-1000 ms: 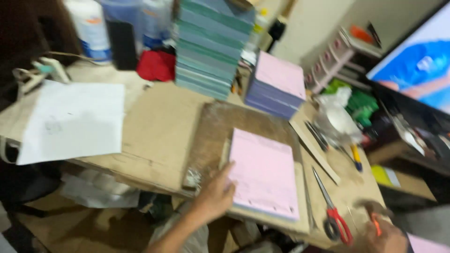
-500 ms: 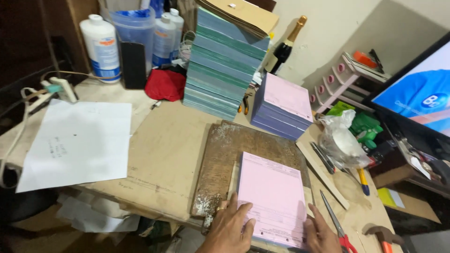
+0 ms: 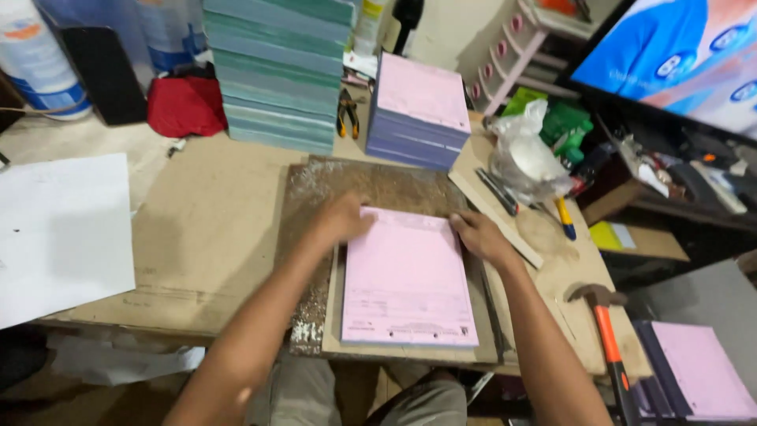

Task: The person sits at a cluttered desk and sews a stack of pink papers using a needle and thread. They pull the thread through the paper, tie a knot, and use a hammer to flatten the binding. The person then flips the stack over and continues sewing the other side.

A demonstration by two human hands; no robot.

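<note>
head view showed the left hand (image 3: pixel 341 221) and right hand (image 3: pixel 482 237) lying flat, fingers spread, on the far corners of the pink pad (image 3: pixel 406 280), which sat on a worn board (image 3: pixel 371 185); half a second earlier both hands had rested at its near edge

Teal book stack (image 3: pixel 277 71) at 11 o'clock; pink-topped stack (image 3: pixel 418 110) at 12, pliers (image 3: pixel 347 113) between them. Red cloth (image 3: pixel 186 105) at 10. White sheet (image 3: pixel 59 237) at 9. Hammer (image 3: pixel 607 331) at 4. Screen (image 3: pixel 678 59) at 2.
</note>
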